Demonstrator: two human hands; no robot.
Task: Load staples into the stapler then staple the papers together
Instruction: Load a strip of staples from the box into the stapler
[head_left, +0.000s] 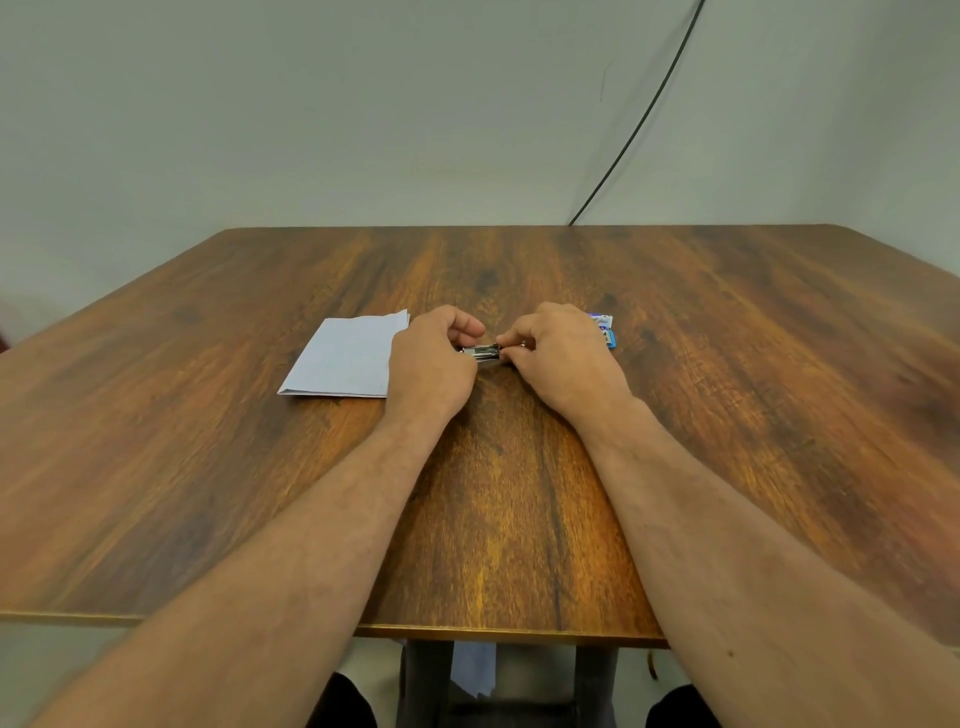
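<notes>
Wide brown wood-grain table (519, 493) fills the view, a plain pale wall (363, 104) behind it and 1 dark cable (644, 111) slanting down to the far edge. On the left of the action lies the stack of papers (343, 358), flat, loose, not yet stapled. Now the hands: the left hand (431, 358) curls around the small metal stapler (483, 352) at mid-table, thumb over the top, while the right hand (561, 353) pinches at its right end with thumb and forefinger. That reads as the loading step, though whether a staple strip sits between those fingertips is too small to tell. Just behind the right hand peeks a blue-and-white staple box (602, 330). Next, I'd judge, the strip wants seating straight in the channel and the stapler closing before the papers come over.
</notes>
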